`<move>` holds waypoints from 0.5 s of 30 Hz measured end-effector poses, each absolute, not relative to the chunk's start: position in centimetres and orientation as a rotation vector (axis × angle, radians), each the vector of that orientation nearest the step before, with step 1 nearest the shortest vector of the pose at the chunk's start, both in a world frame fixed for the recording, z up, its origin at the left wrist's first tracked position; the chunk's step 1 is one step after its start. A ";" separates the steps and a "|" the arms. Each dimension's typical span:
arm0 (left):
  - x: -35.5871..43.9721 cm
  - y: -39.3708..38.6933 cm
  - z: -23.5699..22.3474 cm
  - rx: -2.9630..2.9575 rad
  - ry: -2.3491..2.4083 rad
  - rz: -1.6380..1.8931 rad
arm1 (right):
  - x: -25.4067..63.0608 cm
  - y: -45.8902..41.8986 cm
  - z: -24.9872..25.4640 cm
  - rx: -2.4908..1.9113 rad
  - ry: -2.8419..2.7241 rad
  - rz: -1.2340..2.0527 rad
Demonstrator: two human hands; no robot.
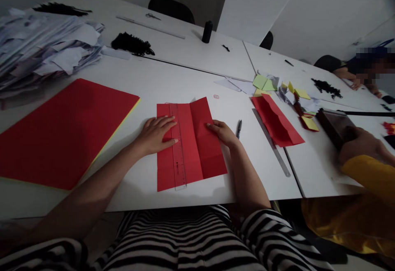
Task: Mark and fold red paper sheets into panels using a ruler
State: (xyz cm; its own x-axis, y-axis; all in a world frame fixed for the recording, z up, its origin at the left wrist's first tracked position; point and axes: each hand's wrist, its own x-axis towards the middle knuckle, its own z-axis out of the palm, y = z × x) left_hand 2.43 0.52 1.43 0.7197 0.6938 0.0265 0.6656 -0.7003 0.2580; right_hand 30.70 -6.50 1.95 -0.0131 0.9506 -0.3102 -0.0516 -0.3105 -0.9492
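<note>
In front of me on the white table lies a creased sheet of red paper [193, 156], its right part raised along a fold. A clear ruler [180, 164] rests lengthwise on its left part. My left hand [157, 134] is spread flat over the paper and the ruler, fingers apart. At the right edge of the paper, my right hand [224, 132] pinches it, thumb on top and the other fingers behind. A pen [239, 128] lies just right of that hand.
Left is a stack of large red sheets [70, 131] with a yellow edge, behind it a heap of papers [52, 49]. To the right are a folded red paper [276, 121], a metal ruler [279, 158] and a co-worker's hand [364, 145] on a dark block. A black bottle [207, 32] stands farther back.
</note>
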 end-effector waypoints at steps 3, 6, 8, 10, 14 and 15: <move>2.5 0.6 1.5 2.694 1.086 0.163 | 30.7 -6.5 1.9 -1.388 -1.004 1.467; 2.5 0.6 1.5 2.689 1.087 0.155 | 30.6 -6.5 2.0 -1.386 -0.996 1.478; 2.4 0.7 1.6 2.679 1.089 0.140 | 30.6 -6.6 2.2 -1.369 -1.011 1.486; 2.2 0.7 1.5 2.664 1.091 0.117 | 30.4 -6.8 2.5 -1.330 -1.026 1.504; 1.9 0.6 1.3 2.642 1.087 0.111 | 29.8 -7.2 3.3 -1.235 -1.015 1.563; 1.8 0.6 1.3 2.639 1.087 0.121 | 29.5 -7.4 3.4 -1.207 -1.010 1.584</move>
